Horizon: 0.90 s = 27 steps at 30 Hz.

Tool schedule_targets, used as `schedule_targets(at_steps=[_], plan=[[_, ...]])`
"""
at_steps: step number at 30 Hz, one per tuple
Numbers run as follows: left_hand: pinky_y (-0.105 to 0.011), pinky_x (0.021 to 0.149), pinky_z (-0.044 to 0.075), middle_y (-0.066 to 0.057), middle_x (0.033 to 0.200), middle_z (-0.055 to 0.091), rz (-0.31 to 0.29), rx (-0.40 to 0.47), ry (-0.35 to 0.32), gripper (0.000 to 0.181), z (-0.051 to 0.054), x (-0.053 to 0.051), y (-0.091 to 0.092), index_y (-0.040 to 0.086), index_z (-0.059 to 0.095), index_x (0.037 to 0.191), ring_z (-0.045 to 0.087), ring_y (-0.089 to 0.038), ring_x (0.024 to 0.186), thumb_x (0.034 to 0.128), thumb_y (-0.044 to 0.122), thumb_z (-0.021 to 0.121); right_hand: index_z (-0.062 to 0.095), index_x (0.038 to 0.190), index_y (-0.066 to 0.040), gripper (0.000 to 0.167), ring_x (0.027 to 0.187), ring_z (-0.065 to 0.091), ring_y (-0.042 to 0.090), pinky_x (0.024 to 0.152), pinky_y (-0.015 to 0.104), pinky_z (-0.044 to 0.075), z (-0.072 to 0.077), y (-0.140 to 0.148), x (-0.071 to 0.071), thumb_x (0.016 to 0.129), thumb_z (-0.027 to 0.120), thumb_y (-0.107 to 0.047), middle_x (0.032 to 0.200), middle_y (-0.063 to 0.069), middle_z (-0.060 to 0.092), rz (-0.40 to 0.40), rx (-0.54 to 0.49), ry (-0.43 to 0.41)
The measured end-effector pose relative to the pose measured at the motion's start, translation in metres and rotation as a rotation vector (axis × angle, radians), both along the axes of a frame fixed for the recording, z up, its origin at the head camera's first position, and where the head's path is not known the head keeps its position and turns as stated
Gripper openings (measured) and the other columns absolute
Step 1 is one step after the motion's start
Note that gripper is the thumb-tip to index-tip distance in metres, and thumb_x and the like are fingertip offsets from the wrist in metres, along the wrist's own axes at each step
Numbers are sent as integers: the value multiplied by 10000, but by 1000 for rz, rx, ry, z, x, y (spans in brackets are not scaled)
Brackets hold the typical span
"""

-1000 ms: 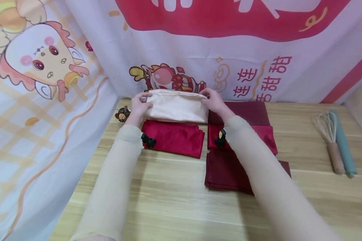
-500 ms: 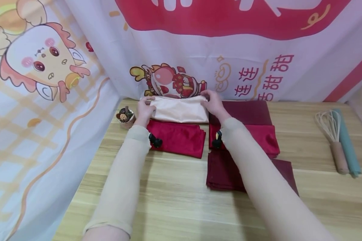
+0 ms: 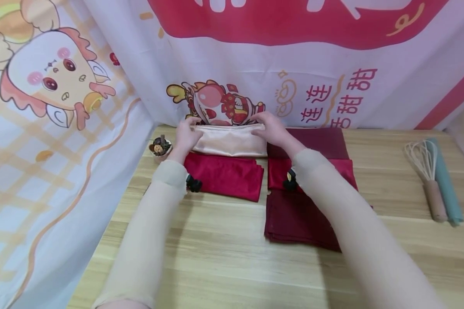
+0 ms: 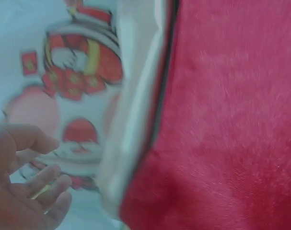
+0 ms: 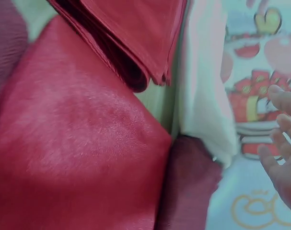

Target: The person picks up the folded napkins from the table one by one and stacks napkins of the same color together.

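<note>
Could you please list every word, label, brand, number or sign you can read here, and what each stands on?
"连连", in red on the white curtain.
"甜甜", on the same curtain; the character below is only partly visible.
Large white characters on the curtain's red panel: cut off, unreadable.
Cream cloth: no text visible.

The wood-grain table bears a cream cloth behind a red cloth, beside two maroon cloths flanking a crimson cloth. An ornament stands left; a whisk and teal roll lie right
</note>
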State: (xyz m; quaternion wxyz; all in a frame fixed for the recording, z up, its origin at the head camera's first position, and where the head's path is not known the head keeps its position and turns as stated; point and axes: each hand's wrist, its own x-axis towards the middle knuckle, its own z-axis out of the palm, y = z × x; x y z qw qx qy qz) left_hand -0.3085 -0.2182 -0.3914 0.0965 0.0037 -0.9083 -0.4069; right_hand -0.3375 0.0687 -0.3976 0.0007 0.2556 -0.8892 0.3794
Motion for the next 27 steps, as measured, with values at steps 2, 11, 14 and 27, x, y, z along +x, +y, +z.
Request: schedule_targets(at_steps=[2, 11, 14, 27], plan=[[-368, 799, 454, -214, 1198, 579, -38, 7, -7, 458, 7, 10, 4, 21, 613, 1222, 569, -306, 925, 767, -23, 576, 580, 1236, 13, 411, 1143, 501, 324, 937, 424, 443, 4, 1, 9, 866, 704, -117, 1230, 175, 541, 25, -8, -4], [-412, 864, 474, -218, 1151, 590, -226, 111, -15, 420, 11, 71, 20, -17, 584, 1234, 580, -341, 950, 815, -41, 608, 599, 1183, -14, 366, 1085, 557, 352, 868, 427, 500, 10, 14, 70, 856, 720, -125, 1185, 179, 554, 106, -87, -72], [-415, 864, 473, -247, 1154, 585, -272, 181, -33, 407, 9, 92, 29, -31, 578, 1230, 583, -332, 933, 825, -46, 619, 602, 1171, -7, 363, 1048, 565, 343, 861, 448, 500, 6, 24, 89, 848, 728, -116, 1151, 197, 560, 127, -97, -59], [-464, 805, 491, -218, 1048, 605, -455, 272, -148, 438, -13, 158, 80, -6, 564, 1256, 602, -325, 887, 832, -22, 671, 618, 1181, -56, 385, 1135, 507, 226, 987, 451, 382, -7, 87, 162, 848, 734, -211, 1167, 51, 595, 126, 41, -24]])
